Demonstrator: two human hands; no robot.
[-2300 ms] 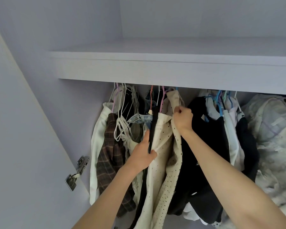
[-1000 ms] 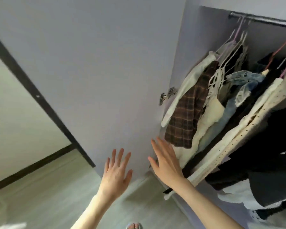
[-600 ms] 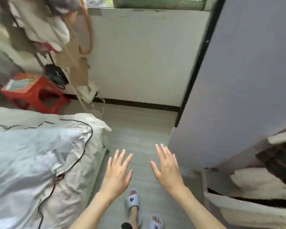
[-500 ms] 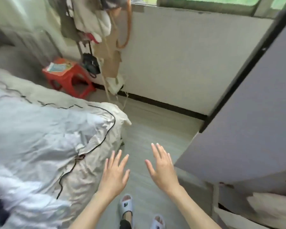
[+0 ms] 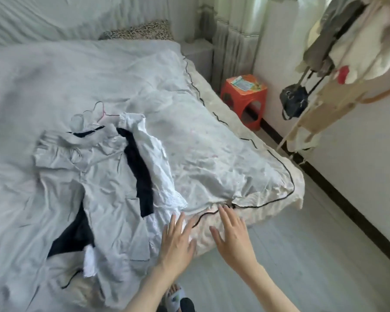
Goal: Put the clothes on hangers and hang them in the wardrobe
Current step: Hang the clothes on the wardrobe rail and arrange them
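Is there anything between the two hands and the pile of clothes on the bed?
Nothing visible. The left hand and right hand are open just short of the clothes pile at the bed's edge.

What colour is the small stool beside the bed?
The stool is red-orange, seen in the head view, its only view.

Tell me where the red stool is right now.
The red stool stands on the floor in the head view's upper right, between the bed and the wall.
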